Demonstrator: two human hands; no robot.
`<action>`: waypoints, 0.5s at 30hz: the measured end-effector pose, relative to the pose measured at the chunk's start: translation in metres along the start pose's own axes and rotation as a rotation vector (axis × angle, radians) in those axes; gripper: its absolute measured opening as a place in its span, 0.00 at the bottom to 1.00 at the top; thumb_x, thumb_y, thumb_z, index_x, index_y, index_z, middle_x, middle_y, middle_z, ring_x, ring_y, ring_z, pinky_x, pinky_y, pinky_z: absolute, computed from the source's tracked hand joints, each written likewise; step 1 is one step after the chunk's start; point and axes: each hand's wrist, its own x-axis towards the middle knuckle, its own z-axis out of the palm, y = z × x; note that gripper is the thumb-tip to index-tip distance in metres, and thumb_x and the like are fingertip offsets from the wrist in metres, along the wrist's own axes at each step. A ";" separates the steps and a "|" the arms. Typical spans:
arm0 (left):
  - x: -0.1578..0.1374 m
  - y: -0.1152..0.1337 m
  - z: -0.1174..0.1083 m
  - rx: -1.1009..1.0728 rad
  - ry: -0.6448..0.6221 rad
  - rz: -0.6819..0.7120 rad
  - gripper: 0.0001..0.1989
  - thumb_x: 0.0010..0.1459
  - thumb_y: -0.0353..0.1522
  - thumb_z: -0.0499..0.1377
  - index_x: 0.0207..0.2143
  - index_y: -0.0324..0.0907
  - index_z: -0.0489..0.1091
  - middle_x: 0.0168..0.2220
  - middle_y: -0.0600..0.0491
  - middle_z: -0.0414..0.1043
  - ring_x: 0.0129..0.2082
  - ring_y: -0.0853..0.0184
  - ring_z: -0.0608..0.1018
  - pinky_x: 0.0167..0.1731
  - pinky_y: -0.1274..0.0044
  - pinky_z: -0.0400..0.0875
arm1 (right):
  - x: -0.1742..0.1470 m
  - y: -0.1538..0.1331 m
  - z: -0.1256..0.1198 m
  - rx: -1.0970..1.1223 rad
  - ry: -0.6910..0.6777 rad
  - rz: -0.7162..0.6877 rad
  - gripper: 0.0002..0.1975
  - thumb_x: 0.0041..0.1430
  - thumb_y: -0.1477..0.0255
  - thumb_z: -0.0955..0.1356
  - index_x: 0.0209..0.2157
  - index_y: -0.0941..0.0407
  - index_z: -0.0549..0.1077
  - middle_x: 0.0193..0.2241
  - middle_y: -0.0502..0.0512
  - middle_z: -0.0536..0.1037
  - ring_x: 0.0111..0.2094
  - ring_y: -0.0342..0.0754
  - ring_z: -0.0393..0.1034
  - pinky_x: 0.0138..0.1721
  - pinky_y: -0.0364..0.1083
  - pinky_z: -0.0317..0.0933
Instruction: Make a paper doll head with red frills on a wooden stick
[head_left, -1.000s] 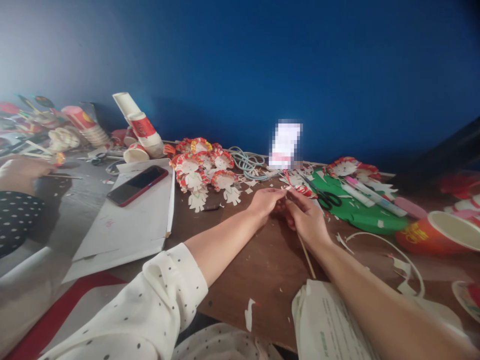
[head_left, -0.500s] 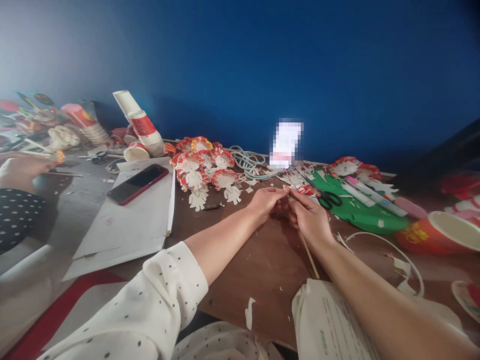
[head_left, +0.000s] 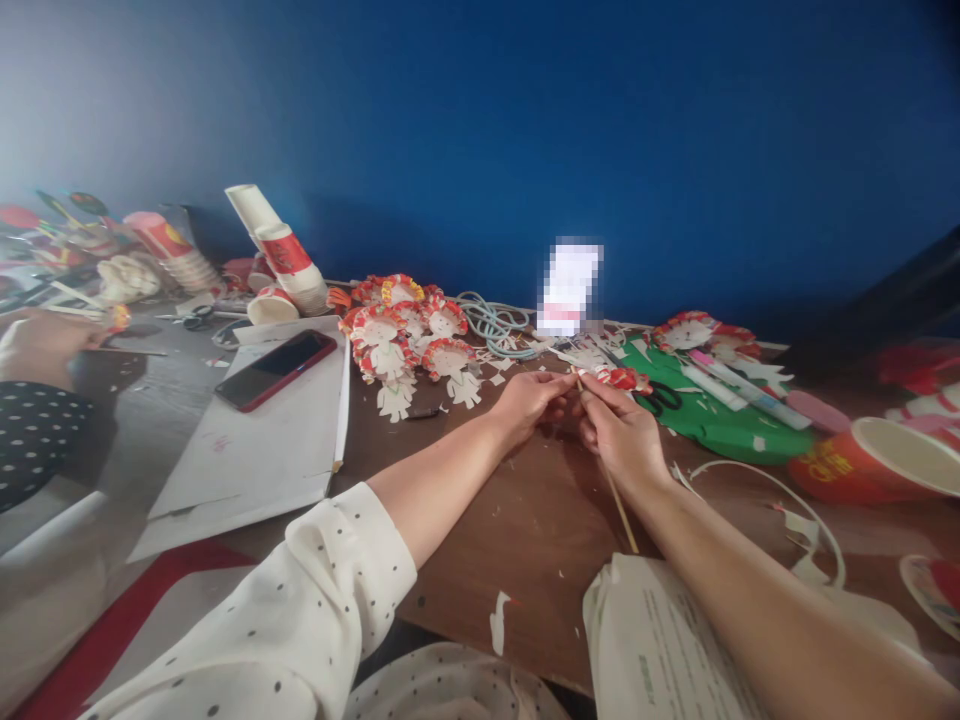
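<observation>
Just above the brown table, my left hand [head_left: 534, 402] and my right hand [head_left: 621, 425] meet at the fingertips, both closed in a pinch. A thin wooden stick [head_left: 619, 510] slants from under my right hand toward the table's near side. Beyond my right fingers shows a crumpled red-and-white paper piece [head_left: 628, 378], which my right hand seems to pinch along with the stick. What lies between my left thumb and finger is too small to make out. Black-handled scissors [head_left: 663, 400] lie close behind my right hand, partly covered.
Paper figures with red frills [head_left: 409, 335] are heaped at the back, beside a coiled cable [head_left: 491, 322]. A phone [head_left: 276, 370] rests on a white board [head_left: 247, 450]. Green sheet [head_left: 720, 438], markers [head_left: 750, 388] and a red paper cup [head_left: 840, 462] lie right. A co-worker's hand [head_left: 45, 340] is left.
The red-and-white paper has shifted right and shows more above my right hand, covering more of the scissors. My fingers have turned slightly; both hands stay in nearly the same place.
</observation>
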 end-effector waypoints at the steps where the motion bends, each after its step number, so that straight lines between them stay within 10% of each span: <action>1: 0.000 0.000 0.001 0.000 0.010 -0.001 0.12 0.51 0.35 0.68 0.30 0.34 0.73 0.22 0.56 0.68 0.18 0.78 0.67 0.22 0.83 0.59 | 0.000 0.001 0.000 -0.006 0.000 -0.006 0.25 0.47 0.65 0.72 0.48 0.59 0.78 0.18 0.45 0.69 0.14 0.37 0.54 0.13 0.40 0.48; 15: -0.002 0.004 0.006 -0.042 0.021 0.014 0.04 0.57 0.26 0.61 0.31 0.32 0.74 0.20 0.57 0.66 0.16 0.79 0.65 0.20 0.84 0.59 | -0.001 0.007 -0.006 -0.528 -0.052 -0.336 0.16 0.60 0.66 0.64 0.44 0.57 0.79 0.17 0.48 0.70 0.20 0.45 0.64 0.25 0.46 0.63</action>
